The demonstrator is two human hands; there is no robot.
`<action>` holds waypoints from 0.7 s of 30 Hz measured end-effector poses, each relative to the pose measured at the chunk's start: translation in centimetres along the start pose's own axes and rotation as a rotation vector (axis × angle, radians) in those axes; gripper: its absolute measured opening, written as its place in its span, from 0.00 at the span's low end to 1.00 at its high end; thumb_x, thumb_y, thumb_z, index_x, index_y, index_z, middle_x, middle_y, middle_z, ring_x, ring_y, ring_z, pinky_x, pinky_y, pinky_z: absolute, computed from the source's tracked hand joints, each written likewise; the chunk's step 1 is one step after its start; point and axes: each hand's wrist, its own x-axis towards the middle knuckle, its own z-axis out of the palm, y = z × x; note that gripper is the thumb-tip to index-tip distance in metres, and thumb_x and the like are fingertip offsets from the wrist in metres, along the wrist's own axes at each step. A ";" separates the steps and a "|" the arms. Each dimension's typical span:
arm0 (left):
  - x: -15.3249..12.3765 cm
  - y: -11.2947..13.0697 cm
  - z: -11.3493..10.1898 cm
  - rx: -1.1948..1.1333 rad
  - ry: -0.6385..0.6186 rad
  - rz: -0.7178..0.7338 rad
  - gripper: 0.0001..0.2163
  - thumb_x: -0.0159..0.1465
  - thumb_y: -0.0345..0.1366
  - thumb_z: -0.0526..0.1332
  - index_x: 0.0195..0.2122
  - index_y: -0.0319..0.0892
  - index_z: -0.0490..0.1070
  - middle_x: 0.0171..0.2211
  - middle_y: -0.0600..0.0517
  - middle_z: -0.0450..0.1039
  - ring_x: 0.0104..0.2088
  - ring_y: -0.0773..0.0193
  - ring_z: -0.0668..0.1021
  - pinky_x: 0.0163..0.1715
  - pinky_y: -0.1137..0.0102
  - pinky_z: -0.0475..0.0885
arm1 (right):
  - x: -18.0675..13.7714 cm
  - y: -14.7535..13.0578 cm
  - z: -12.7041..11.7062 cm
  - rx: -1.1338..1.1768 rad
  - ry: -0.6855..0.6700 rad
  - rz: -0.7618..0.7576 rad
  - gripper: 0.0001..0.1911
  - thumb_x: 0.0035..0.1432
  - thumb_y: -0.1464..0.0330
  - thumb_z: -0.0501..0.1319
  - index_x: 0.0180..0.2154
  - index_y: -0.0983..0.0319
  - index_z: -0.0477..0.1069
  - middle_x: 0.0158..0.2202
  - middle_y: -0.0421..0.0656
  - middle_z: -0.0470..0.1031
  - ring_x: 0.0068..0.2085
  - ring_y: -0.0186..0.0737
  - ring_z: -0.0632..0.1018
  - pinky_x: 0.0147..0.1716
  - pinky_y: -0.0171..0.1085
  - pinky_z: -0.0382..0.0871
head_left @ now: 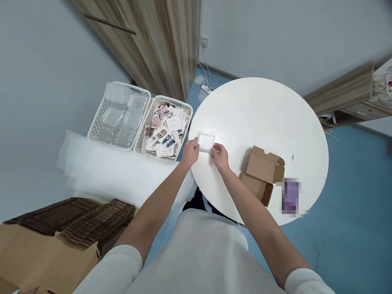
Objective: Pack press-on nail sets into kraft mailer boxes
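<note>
Over the left side of the round white table (263, 110), a small clear plastic box (206, 141) is held between both hands. My left hand (190, 152) pinches its left edge, fingers closed. At the opposite edge, my right hand (220, 157) grips it with thumb and fingers. Whatever may be inside the box is too pale to make out. To the right of my right hand lies an open brown cardboard box (260, 165) with its lid folded back.
Left of the table stand a basket of clear plastic boxes (119, 116) and a basket of press-on nail cards (165, 132). White wrapping sheet (122, 171) lies below them. Flattened cartons (45, 249) are stacked at lower left. A blurred purple item (290, 197) sits at the table's right.
</note>
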 end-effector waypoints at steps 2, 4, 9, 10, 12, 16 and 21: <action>-0.2 -0.4 0.2 -0.022 -0.004 0.015 0.19 0.59 0.31 0.53 0.52 0.36 0.63 0.44 0.44 0.67 0.37 0.63 0.73 0.44 0.66 0.66 | -0.1 0.4 0.3 -0.004 -0.002 -0.016 0.15 0.49 0.65 0.56 0.41 0.59 0.64 0.45 0.42 0.69 0.38 0.35 0.73 0.40 0.38 0.67; -0.5 -0.9 0.4 -0.050 -0.012 -0.002 0.19 0.58 0.31 0.54 0.52 0.38 0.63 0.42 0.45 0.69 0.36 0.63 0.73 0.43 0.66 0.67 | -0.3 1.0 0.3 0.005 -0.004 -0.013 0.14 0.48 0.65 0.57 0.40 0.59 0.64 0.43 0.42 0.70 0.36 0.35 0.74 0.38 0.38 0.68; -2.5 -1.4 1.0 -0.129 -0.037 -0.040 0.20 0.56 0.32 0.56 0.51 0.40 0.64 0.42 0.47 0.70 0.37 0.64 0.73 0.42 0.67 0.68 | -1.5 2.4 -0.4 -0.007 0.031 0.023 0.13 0.45 0.64 0.58 0.36 0.60 0.65 0.39 0.42 0.71 0.33 0.35 0.74 0.35 0.37 0.69; -3.1 -1.3 1.1 -0.141 -0.039 -0.050 0.20 0.56 0.32 0.56 0.51 0.40 0.65 0.43 0.47 0.70 0.37 0.64 0.73 0.42 0.67 0.68 | -1.9 2.5 -0.7 -0.017 0.041 0.026 0.13 0.45 0.64 0.58 0.36 0.60 0.65 0.38 0.42 0.71 0.33 0.35 0.74 0.35 0.37 0.69; -4.3 -0.7 1.1 -0.155 -0.029 -0.055 0.20 0.56 0.32 0.56 0.51 0.40 0.65 0.43 0.47 0.70 0.37 0.64 0.73 0.41 0.67 0.68 | -2.9 2.6 -1.2 -0.032 0.053 0.017 0.13 0.45 0.64 0.58 0.35 0.60 0.65 0.38 0.41 0.71 0.33 0.35 0.74 0.35 0.37 0.68; -6.9 1.4 0.9 -0.185 0.005 -0.019 0.20 0.56 0.33 0.56 0.51 0.41 0.65 0.42 0.48 0.69 0.38 0.64 0.72 0.40 0.68 0.70 | -5.5 2.0 -3.1 -0.011 0.055 -0.055 0.13 0.45 0.63 0.58 0.35 0.59 0.65 0.39 0.42 0.71 0.33 0.35 0.74 0.35 0.36 0.68; -10.2 5.6 2.3 -0.235 0.000 0.074 0.20 0.56 0.35 0.56 0.51 0.43 0.64 0.43 0.48 0.68 0.39 0.65 0.72 0.38 0.69 0.71 | -8.8 1.6 -8.0 0.067 0.089 -0.133 0.13 0.45 0.62 0.58 0.35 0.61 0.65 0.39 0.44 0.71 0.32 0.36 0.74 0.33 0.36 0.68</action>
